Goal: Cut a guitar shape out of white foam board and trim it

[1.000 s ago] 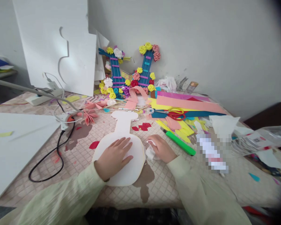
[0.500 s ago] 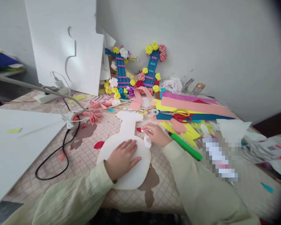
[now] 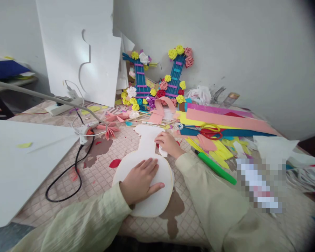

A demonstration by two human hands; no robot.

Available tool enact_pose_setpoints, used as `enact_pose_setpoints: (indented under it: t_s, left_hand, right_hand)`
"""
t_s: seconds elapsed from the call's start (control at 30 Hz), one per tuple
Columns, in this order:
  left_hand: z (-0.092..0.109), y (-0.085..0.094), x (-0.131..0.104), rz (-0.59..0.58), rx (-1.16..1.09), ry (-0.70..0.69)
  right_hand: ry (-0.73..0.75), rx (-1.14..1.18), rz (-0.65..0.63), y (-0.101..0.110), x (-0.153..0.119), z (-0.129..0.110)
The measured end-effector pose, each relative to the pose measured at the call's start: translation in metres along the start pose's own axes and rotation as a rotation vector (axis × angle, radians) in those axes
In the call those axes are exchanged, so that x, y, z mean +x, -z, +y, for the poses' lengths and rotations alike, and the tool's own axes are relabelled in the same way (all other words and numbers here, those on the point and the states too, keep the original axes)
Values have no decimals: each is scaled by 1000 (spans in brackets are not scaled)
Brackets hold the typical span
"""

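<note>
A white guitar-shaped cutout is laid flat on a patterned tablecloth, its round body nearest the person and its neck pointed toward the wall. The body is pressed under the spread palm of the left hand, with nothing clasped. At the neck's right edge, a crumpled white wad is held beneath the curled fingers of the right hand; how tightly it is pinched cannot be told. The cutout is judged to be light and fairly stiff, easily slid if left unpressed, and its narrow neck is thought to be most at risk of being creased or snapped. It is best steadied by a flat palm on the body and, if raised, best supported by the body's opposite edges. The wad is judged to be soft and easily torn, best taken between thumb and fingertips.
</note>
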State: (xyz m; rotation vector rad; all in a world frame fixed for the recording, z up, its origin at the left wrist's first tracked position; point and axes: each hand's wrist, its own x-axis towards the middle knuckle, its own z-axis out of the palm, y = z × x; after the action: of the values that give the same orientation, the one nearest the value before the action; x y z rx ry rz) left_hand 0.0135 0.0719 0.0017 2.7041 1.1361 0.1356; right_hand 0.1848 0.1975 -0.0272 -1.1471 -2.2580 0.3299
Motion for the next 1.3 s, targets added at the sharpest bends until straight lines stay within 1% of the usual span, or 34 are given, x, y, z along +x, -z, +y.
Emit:
enact_pose_setpoints:
  t_s: [0.13, 0.33, 0.53, 0.7, 0.8, 0.9, 1.1, 1.17, 1.3]
  left_hand:
    - [1, 0, 1, -14, -19, 18]
    - [5, 1, 1, -37, -26, 45]
    - [3, 4, 1, -47, -48, 34]
    - [1, 3, 0, -24, -63, 32]
    - [1, 3, 0, -5, -72, 34]
    - [1, 5, 1, -12, -80, 32]
    - [2, 6, 0, -35, -92, 41]
    - [2, 7, 0, -28, -89, 43]
    - [2, 6, -1, -8, -78, 33]
  right_hand:
    - [77, -42, -61, 2, -2, -2]
    - [111, -126, -63, 1, 5, 5]
    - [266, -154, -152, 3, 3, 7]
    - [255, -185, -112, 1, 10, 17]
    - [293, -171, -144, 0, 3, 18]
    - [320, -164, -164, 0, -4, 20]
    - [258, -183, -108, -1, 12, 31]
    - [249, -180, -113, -2, 12, 29]
    - [275, -177, -158, -2, -1, 18]
